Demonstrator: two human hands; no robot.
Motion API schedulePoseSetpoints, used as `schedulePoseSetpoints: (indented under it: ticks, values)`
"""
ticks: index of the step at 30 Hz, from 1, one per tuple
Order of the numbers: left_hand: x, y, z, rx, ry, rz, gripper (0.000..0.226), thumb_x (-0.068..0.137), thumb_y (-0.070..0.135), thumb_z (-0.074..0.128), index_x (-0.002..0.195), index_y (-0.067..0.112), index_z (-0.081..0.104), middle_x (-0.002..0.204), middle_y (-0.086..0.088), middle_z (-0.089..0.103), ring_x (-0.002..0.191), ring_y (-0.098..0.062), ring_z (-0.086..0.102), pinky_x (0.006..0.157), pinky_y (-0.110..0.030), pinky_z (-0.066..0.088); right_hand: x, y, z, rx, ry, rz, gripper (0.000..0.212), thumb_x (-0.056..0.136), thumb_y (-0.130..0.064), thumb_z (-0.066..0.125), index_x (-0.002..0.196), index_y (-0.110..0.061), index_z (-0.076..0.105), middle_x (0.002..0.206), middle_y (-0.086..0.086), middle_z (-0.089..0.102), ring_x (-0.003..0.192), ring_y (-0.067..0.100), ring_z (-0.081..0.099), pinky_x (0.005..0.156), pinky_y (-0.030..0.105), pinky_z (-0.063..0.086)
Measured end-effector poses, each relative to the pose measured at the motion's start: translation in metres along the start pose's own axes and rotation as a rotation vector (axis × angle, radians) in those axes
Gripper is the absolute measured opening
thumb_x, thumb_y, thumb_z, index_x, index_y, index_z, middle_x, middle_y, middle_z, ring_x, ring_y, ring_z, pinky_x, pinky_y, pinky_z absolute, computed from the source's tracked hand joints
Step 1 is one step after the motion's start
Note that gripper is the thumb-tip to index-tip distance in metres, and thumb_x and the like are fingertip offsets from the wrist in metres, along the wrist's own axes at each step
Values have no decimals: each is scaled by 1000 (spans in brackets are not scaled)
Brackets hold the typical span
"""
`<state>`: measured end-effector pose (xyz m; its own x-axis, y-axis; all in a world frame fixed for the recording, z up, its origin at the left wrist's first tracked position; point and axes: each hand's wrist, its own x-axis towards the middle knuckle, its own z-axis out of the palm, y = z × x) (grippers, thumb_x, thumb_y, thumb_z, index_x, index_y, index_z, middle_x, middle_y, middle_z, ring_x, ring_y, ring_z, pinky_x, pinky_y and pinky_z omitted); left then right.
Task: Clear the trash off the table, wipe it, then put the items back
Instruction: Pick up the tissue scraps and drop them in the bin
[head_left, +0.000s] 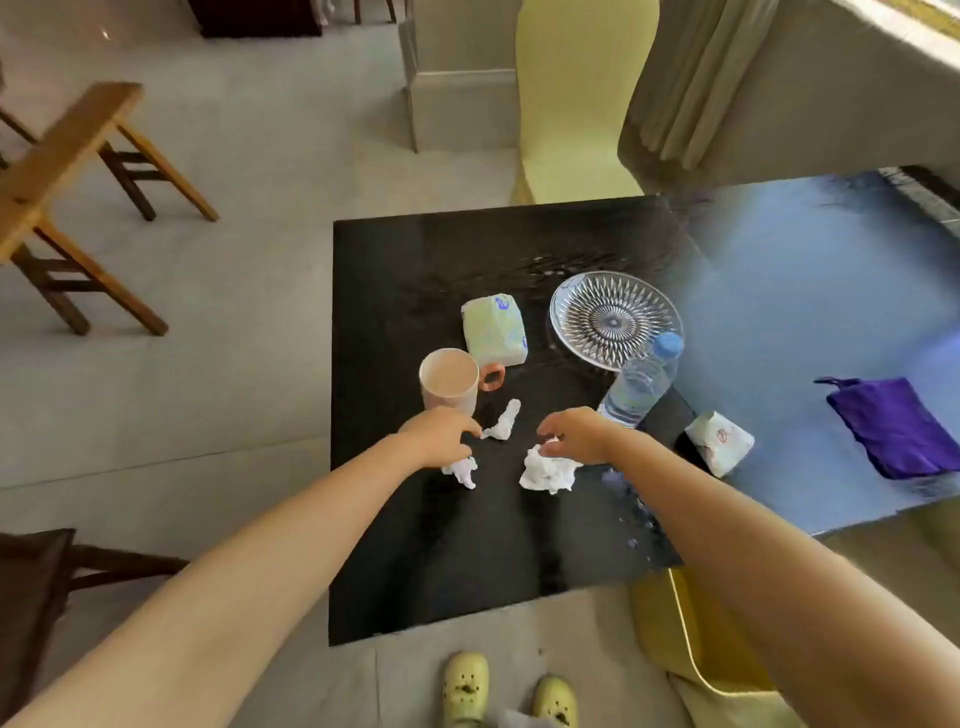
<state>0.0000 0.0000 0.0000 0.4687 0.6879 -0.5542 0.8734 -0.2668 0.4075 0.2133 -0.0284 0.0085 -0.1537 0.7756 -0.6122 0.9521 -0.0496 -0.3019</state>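
Near half: bare black table (467, 561) out to the 6 o'clock edge, crossed only by the arms.
Between hands: narrow gap, middle wad (503, 423) lying in it.
Under hands: left wad (462, 472), right wad (548, 470).
12 o'clock of left hand (441, 436): mug (449, 382), just beside; pack (494, 330) behind at 1 o'clock.
2 o'clock of right hand (576, 434): bottle (641, 384), near; plate (613, 317) at 1 o'clock.
3 o'clock: small pack (719, 441), then cloth (893, 426).
Far strip: bare past pack and plate.

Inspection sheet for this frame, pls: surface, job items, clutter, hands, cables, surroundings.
Surface: black table, glossy, glare on right part.
Job's things: three tissue wads, middle wad lying free; purple cloth at right.
Clutter: mug, tissue pack, glass plate, water bottle, small pack.
Hands: left hand grips left wad; right hand pinches right wad.
Cables: nothing seen.
Surroundings: wooden stools, yellow chair.
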Motion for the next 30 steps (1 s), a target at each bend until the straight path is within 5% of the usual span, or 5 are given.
schedulePoseSetpoints:
  ticks: [7,12,22,30]
  values:
    - [19,-14,55,66,-5,-139,32,92,25,52,124,24,59,124,-8,49,119,-30,43,95,-46,45,27,19,59,-147,-19,97,50,92,-30,51,139,-16,43,140,15,43,126,35,44,105,38,35]
    - [24,-18,72,59,160,-144,33,92,15,53,124,14,55,122,-10,44,114,-27,44,89,-40,47,33,18,91,-288,197,107,40,91,-11,54,129,-14,43,130,9,43,115,31,42,87,35,47]
    - [32,-32,80,-215,341,-215,15,92,10,49,92,9,64,108,-7,52,96,-22,57,83,-35,50,64,7,46,217,473,43,22,86,-4,50,107,-4,56,109,16,54,99,35,53,76,38,43]
    - [16,-44,79,-427,377,-235,9,85,13,60,90,13,68,101,-4,59,86,-19,61,76,-29,49,101,-22,60,33,309,81,40,91,-13,54,131,-11,50,126,14,46,119,32,39,85,42,46]
